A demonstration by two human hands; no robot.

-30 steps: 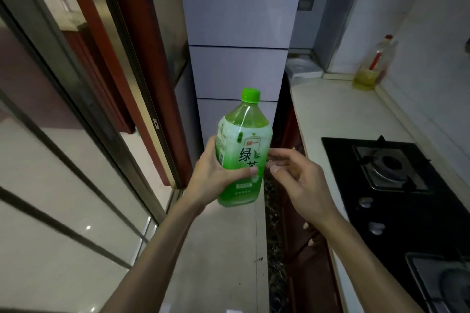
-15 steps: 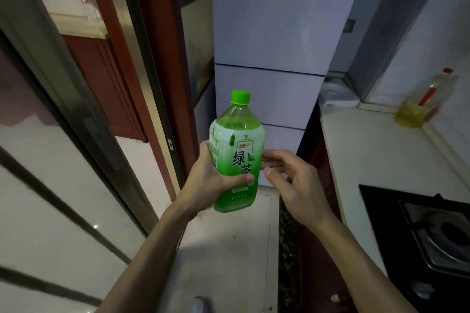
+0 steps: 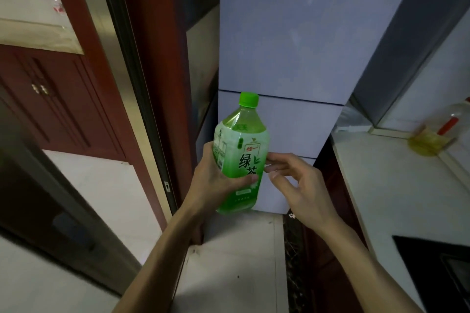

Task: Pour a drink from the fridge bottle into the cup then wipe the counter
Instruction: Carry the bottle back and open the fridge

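fridge [image 3: 292, 46] ahead, counter [image 3: 396, 185] bare rightward

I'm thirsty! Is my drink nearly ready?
Not yet. Done: the bottle is out and the fridge looks closed. In hand: the left hand grips the bottle, the right hand touches its side, and the cap is on. Left: uncapping, pouring, then wiping the counter. No cup is in view.
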